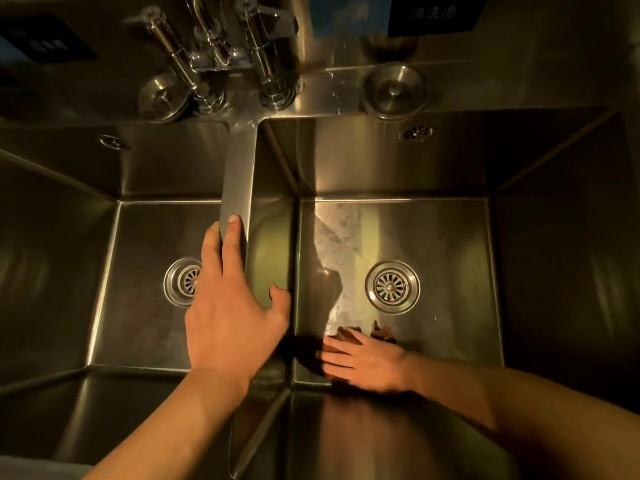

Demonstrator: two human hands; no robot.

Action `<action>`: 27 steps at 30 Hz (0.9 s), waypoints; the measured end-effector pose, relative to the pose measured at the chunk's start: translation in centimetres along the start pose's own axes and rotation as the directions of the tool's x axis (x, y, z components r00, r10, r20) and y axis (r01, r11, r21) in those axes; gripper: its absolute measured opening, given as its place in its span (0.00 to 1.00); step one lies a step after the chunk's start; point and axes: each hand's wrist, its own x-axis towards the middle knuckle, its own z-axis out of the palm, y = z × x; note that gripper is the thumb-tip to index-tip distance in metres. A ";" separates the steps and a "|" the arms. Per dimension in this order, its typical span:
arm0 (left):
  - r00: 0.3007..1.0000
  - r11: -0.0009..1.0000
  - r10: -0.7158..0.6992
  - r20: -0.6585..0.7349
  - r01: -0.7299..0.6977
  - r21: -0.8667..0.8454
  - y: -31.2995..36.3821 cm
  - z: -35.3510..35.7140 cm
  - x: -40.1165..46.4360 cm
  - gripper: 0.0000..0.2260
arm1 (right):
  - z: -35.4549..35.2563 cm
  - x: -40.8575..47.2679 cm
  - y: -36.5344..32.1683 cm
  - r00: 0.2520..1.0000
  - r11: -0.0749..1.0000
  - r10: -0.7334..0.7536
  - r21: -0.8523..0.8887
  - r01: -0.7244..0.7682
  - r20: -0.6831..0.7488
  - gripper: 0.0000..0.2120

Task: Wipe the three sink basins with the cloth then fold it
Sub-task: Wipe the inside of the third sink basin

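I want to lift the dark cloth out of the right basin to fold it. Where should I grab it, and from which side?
Judging by its pose, pinch the far edge of the dark brown cloth, which pokes out beyond the right hand pressing it flat on the steel basin floor. Come from above, on the round drain side; the rest is hidden under the palm.
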 end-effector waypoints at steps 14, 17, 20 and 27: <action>1.000 0.999 0.021 0.000 -0.021 -0.024 -0.3 0.1 -0.1 0.44 | -9.3 2.0 18.4 0.716 0.690 0.693 0.360 -0.628 -0.079 0.29; 1.000 0.999 0.013 0.004 -0.013 -0.033 -0.3 0.0 0.0 0.44 | -6.4 -3.6 19.0 0.602 0.596 0.792 0.338 -0.729 -0.099 0.29; 1.000 1.000 0.002 0.001 -0.002 -0.024 0.0 0.0 0.0 0.44 | -3.1 -9.6 17.7 0.421 0.388 0.907 0.413 -0.823 -0.014 0.30; 1.000 1.000 -0.006 0.012 0.006 -0.027 0.1 -0.1 0.0 0.45 | 2.4 -14.9 7.2 0.540 0.510 0.840 0.262 -0.819 0.050 0.27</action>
